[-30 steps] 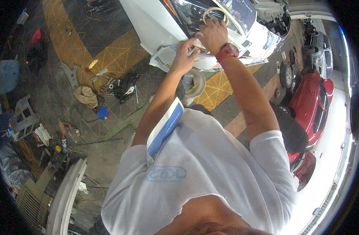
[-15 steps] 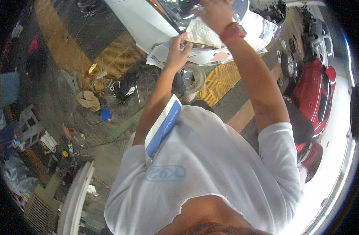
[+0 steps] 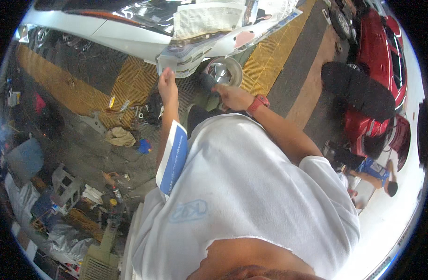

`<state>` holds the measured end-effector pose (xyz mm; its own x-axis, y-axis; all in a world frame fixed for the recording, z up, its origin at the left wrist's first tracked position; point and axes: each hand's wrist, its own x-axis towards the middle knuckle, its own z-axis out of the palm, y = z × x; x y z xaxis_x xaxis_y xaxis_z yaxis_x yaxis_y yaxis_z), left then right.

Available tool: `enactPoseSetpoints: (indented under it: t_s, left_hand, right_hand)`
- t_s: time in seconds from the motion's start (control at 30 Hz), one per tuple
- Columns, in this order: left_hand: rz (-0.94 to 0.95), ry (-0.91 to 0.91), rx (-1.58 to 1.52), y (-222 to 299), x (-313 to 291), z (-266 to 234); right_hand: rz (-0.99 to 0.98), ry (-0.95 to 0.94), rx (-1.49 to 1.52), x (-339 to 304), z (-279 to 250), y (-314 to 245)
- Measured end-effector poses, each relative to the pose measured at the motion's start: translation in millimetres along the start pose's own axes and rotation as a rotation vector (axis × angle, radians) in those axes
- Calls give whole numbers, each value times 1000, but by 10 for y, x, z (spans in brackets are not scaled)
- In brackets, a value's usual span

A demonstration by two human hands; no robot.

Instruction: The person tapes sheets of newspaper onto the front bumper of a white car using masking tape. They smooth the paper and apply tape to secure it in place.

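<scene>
At the upper middle, newspaper and printed sheets (image 3: 209, 23) cover part of a white car's front end (image 3: 83, 21). My left hand (image 3: 168, 88) is raised below their left lower corner, its fingers pressed together on the edge of a glossy paper sheet (image 3: 189, 58). Lower and to the right, my right hand (image 3: 237, 98) is closed beside my dark-clothed knee, a red watch on its wrist. A small reddish bit shows at its fingertips, too small to name. A blue-and-white printed sheet (image 3: 173, 158) rests between my left arm and my white shirt.
A round metal wheel or basin (image 3: 225, 72) sits under the car's front end. Tools, a tan cloth (image 3: 120, 136) and a blue item (image 3: 144, 146) lie on the floor at left, near a grey bracket (image 3: 67, 184). Right are a red car (image 3: 377, 51) and another person (image 3: 375, 170).
Both hands have come off the newspaper's middle: my right hand has dropped down toward my knee, my left has moved to the sheets' lower left corner. The view has shifted too.
</scene>
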<state>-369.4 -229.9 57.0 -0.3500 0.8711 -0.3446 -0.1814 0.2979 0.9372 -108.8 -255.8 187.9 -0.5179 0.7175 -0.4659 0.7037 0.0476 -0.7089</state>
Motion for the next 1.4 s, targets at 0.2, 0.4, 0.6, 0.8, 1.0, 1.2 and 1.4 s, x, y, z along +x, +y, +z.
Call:
enactPoseSetpoints:
  t_s: [0.2,0.4,0.6,0.8,1.0,1.2,1.4]
  left_hand:
    - [-495,-29,28,-821,-182,-315]
    - [-448,-170,171,-241,-371,-144]
    - [-290,-379,385,702,-939,358]
    - [-425,-497,-145,2025,-2087,1422]
    - [120,-579,805,2483,-2751,2182]
    - [247,-266,1324,2405,-3357,2546]
    - [238,11,1027,2511,-3779,2004]
  right_hand:
    - [-613,-371,142,-229,-49,-698]
    - [-703,-688,444,-391,-335,-1159]
    - [-597,-187,262,-901,-878,-83]
    - [-277,306,629,-1132,-1022,1345]
    - [-473,354,405,-1632,-1175,1027]
    - [-596,360,308,-1900,-1039,892]
    - [-448,337,67,-1937,-894,1566]
